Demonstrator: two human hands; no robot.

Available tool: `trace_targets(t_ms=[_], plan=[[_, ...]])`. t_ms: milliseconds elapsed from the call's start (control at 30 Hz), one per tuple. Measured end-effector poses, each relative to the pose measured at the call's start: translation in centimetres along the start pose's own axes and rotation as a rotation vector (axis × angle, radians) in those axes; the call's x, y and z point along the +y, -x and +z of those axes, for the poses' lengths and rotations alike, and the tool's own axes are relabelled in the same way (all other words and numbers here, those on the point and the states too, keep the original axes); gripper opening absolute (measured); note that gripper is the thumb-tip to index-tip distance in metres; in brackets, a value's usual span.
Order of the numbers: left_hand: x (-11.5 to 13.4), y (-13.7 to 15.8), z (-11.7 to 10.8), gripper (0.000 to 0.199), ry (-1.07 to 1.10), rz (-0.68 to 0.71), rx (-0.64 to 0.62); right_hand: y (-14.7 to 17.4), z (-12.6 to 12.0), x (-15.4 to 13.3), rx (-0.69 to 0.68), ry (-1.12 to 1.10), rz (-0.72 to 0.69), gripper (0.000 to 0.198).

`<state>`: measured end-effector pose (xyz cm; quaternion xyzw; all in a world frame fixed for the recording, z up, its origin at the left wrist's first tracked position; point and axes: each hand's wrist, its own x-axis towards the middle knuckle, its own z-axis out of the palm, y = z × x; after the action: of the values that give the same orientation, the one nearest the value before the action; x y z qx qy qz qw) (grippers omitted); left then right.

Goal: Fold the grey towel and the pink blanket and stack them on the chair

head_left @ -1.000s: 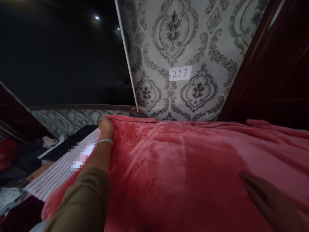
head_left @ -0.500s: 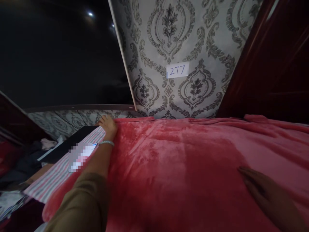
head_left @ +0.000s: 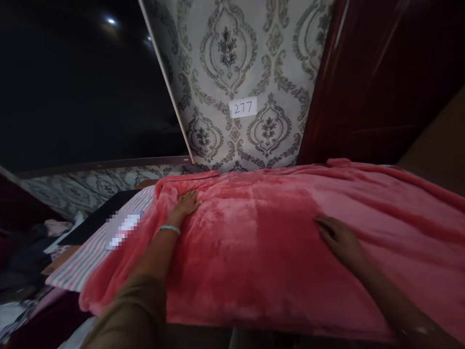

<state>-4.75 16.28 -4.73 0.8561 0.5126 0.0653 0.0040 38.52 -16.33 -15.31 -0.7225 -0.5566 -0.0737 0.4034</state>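
Observation:
A plush red-pink blanket (head_left: 232, 242) is spread over a flat surface in front of me, with ripples toward the right. My left hand (head_left: 188, 202), with a band at the wrist, lies flat on its upper left part, fingers spread. My right hand (head_left: 339, 240) rests on the blanket right of the middle. Its fingers are stretched out and nothing shows in them. To the left, a striped cloth (head_left: 85, 261) sticks out from under the blanket's left edge.
A flat, pixelated item (head_left: 125, 229) lies on the striped cloth. A large dark screen (head_left: 80, 87) hangs at the upper left. Patterned wallpaper carries a paper label (head_left: 243, 107) reading 277. A dark red wooden panel (head_left: 363, 87) stands right. Clothes (head_left: 25, 257) are heaped at far left.
My left hand has moved from the blanket's far left corner onto its top, a little rightward. My right hand has shifted forward and left in view. The camera view has turned right.

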Motion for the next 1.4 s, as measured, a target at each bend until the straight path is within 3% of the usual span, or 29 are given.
trace_targets(t_ms=[67,167,267,367,700,867,1000,1200,1300,1400], plan=[[2.2,0.2,-0.5,0.055,0.009,0.02,0.046,-0.2,0.1,-0.1,0.007,-0.014,-0.012,0.043],[7.1,1.2,-0.3,0.048,0.077,0.175,0.08,-0.6,0.2,-0.3,0.009,-0.039,-0.021,0.042],[11.6,2.7,1.1,0.054,0.13,0.308,0.019,-0.9,0.0,-0.9,0.007,-0.081,0.006,0.039],[14.0,4.2,2.6,0.057,0.114,0.275,-0.053,-1.2,-0.4,-2.0,-0.025,-0.113,0.053,0.035],[13.6,3.2,3.7,0.057,0.058,0.269,0.028,-1.8,-3.2,-6.0,-0.037,-0.054,0.05,0.034],[13.1,2.5,4.3,0.06,0.032,0.25,0.033,-1.7,-3.7,-6.2,-0.018,-0.141,0.096,0.025],[12.6,2.1,4.7,0.06,0.015,0.256,0.045,-4.6,-5.2,-2.9,0.026,-0.216,0.239,0.035],[11.7,2.0,5.2,0.066,0.007,0.281,0.041,-12.1,-12.6,7.4,0.244,-0.122,0.541,0.047],[11.0,1.8,6.0,0.066,0.021,0.297,0.054,-15.0,-15.0,11.8,0.3,-0.033,0.602,0.052],[10.0,1.6,6.9,0.064,0.036,0.329,0.112,-17.5,-15.4,14.9,0.294,0.042,0.622,0.053]])
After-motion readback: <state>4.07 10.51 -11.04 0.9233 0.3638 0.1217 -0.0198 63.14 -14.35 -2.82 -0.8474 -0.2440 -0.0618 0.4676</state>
